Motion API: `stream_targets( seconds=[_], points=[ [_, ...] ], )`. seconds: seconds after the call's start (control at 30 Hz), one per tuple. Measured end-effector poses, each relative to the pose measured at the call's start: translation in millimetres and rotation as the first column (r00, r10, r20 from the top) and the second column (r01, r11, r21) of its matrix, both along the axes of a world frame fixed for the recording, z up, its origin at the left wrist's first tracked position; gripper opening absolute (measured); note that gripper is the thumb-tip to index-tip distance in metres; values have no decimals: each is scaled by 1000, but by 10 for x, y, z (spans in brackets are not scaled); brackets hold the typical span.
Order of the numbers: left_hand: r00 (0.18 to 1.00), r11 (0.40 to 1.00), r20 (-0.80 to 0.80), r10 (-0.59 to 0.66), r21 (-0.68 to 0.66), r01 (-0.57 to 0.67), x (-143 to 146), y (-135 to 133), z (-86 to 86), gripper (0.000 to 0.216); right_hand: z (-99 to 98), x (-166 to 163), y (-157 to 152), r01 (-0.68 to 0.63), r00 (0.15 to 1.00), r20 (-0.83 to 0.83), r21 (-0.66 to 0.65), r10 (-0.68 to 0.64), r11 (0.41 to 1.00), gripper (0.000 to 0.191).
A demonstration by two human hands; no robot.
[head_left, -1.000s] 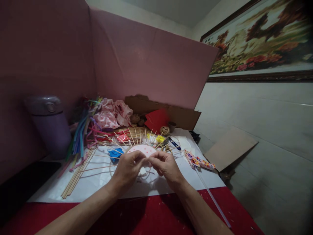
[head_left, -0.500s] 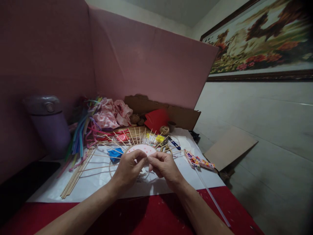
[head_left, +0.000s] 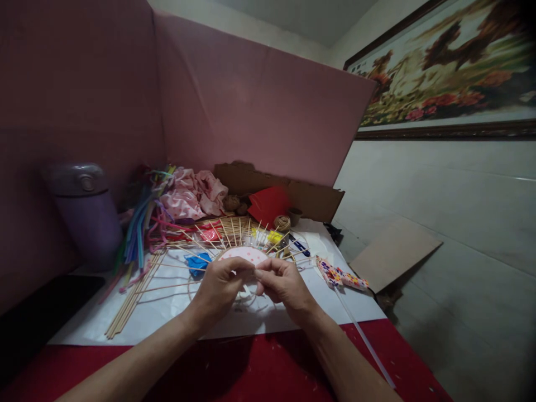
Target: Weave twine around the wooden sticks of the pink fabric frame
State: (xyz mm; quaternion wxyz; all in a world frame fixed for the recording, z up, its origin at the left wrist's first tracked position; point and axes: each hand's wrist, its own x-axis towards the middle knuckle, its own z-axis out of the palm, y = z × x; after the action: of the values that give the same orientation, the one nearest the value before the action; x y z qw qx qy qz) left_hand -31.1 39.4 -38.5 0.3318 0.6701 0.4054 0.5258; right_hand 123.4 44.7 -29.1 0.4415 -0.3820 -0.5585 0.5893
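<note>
Both hands meet at the near side of a round pink polka-dot piece (head_left: 243,254), from which thin wooden sticks (head_left: 228,233) fan outward. My left hand (head_left: 220,287) is closed in a pinch, its fingertips almost touching those of the other hand. My right hand (head_left: 287,286) pinches too, thumb against forefinger. Whatever lies between the fingertips is too small or hidden to make out. Under the hands, a small white scrap shows on the white sheet (head_left: 159,312). Left of the round piece lies a crumpled blue packet (head_left: 197,263).
Loose sticks (head_left: 132,304), colourful pipe cleaners (head_left: 140,229) and a purple tumbler (head_left: 90,223) stand or lie at left. Behind are pink dotted cloth (head_left: 188,192), red paper (head_left: 270,204) and a twine roll (head_left: 282,224). To the right lie a blue cutter (head_left: 299,245) and a floral pinwheel-like piece (head_left: 339,274).
Both hands stay in nearly the same place, with the left fingers drawn slightly closer to the right fingertips. The objects on the table have not moved.
</note>
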Motion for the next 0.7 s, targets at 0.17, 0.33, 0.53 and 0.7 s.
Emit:
stream_targets(
  seconds=[0.17,0.33,0.53,0.7],
  points=[
    [994,997,-93,61,-49,-66,-1,-53,82,18,11,-16,-13,43,999,6,47,-43,998,22],
    [981,997,-180,75,-15,-79,6,-78,123,24,-29,-29,9,85,996,15,118,-87,989,19],
    [993,995,-76,85,-54,-90,45,-61,72,22,-67,-39,7,118,991,42,159,-126,980,10],
    [997,993,40,70,-97,-66,52,-78,64,21,-44,-42,-7,114,991,45,162,-123,980,8]
  ],
)
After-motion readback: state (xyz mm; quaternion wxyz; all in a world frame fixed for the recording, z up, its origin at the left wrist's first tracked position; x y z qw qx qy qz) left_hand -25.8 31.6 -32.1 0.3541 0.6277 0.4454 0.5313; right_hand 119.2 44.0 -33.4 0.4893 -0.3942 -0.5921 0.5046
